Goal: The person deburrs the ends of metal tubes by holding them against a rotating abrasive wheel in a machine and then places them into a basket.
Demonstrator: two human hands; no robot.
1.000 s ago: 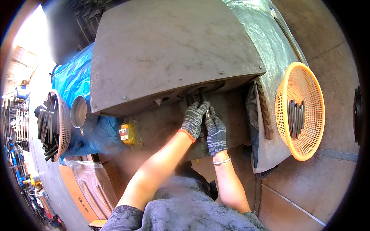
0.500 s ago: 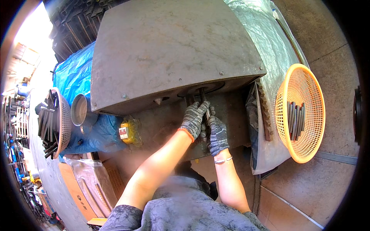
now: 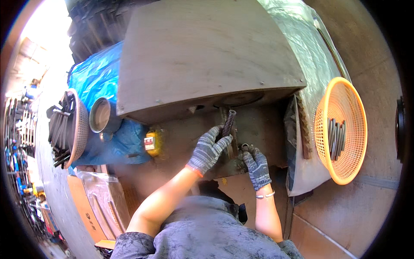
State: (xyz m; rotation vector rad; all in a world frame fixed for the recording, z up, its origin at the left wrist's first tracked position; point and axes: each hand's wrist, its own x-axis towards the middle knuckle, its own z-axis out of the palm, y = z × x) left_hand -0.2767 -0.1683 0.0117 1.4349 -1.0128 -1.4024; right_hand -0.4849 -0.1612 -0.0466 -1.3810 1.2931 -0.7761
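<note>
A big brown slab-like cover [image 3: 202, 56] fills the top of the view, with a blue tarp [image 3: 97, 82] bunched at its left. An orange basket [image 3: 340, 129] holding dark rods is set well apart on the right, and a brown basket [image 3: 77, 129] of rods is seen on the left by a metal can [image 3: 101, 114]. Under the cover's edge, a short dark tube [image 3: 228, 123] is pinched upright by the gloved left hand [image 3: 209, 149]. A small ring-like part [image 3: 245, 147] is gripped by the gloved right hand [image 3: 256, 166], just beside.
</note>
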